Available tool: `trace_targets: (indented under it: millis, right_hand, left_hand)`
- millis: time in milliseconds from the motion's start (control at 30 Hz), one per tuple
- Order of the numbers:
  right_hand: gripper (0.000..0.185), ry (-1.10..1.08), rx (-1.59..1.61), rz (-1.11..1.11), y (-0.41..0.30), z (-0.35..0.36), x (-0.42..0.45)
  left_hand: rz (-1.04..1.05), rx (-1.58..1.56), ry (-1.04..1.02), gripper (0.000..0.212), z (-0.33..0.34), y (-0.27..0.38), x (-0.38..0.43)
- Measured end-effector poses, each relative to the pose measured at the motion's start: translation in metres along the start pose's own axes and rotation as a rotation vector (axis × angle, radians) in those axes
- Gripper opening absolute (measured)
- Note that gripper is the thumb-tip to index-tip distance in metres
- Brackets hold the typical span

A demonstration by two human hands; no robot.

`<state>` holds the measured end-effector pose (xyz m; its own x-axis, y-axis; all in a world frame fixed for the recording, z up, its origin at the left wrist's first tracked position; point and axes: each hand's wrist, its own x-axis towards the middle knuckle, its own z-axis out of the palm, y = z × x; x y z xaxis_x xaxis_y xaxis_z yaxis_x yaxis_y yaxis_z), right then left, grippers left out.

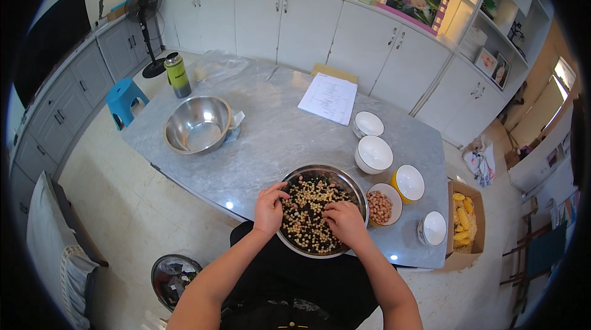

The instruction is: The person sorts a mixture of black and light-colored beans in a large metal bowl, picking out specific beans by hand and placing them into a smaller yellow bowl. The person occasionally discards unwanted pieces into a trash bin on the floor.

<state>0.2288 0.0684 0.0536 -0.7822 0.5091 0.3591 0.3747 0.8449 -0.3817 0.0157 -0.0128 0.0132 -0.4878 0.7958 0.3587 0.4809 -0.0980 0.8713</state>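
A stainless steel basin (362, 191) at the front edge of the table holds a mix of dark beans, pale yellowish beans or kernels (307, 191) and a few pink peanuts. My left hand (270, 207) is at the basin's left rim, its fingers bent over the inside. My right hand (346, 221) reaches over the right rim, with its curled fingertips down at the mix. Whether either hand pinches anything is hidden. Close to the right of the basin stands a bowl (395, 200) with shelled peanuts (379, 207) in it.
Several white-lined bowls (374, 154) line the right side of the grey table (268, 131). A larger steel basin (198, 124), a green bottle (177, 76) and papers (330, 98) lie farther off. Beside the table are a box of corn cobs (464, 224), a waste bin (173, 279) and a blue stool (124, 101).
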Motion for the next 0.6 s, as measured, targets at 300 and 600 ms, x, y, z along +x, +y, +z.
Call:
trace_targets:
  millis: [300, 600]
  right_hand:
    - [0.017, -0.114, 0.124, -0.09, -0.014, 0.039, 0.032]
    - [0.01, -0.198, 0.037, -0.121, -0.011, 0.049, 0.041]
  left_hand:
    - [0.024, 0.004, 0.004, 0.021, 0.001, -0.001, 0.002]
    - [0.027, -0.001, 0.008, 0.021, 0.001, -0.002, 0.002]
